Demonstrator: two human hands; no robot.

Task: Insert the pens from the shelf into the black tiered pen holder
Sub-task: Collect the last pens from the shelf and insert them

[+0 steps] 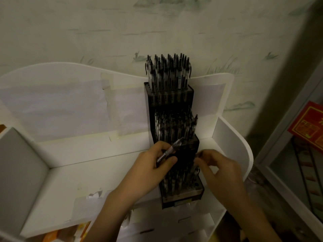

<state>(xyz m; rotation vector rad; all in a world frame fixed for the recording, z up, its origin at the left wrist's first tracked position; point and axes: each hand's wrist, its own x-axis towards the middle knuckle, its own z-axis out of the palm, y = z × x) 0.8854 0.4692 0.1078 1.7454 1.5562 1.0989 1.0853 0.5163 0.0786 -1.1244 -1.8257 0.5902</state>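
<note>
The red box point(309, 126) at the right bears gold printing, too blurred to read.

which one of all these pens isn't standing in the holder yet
The pen gripped in the left hand, slanting across the black tiered pen holder. All the others stand upright in its tiers.

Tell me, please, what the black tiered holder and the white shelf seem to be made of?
The black tiered holder looks like dark, slightly see-through plastic, perhaps acrylic: pen barrels show faintly through its front wall. The white shelf looks like painted or laminated board with a smooth matte finish and flat, thick cut edges; the dim light leaves this uncertain.
</note>
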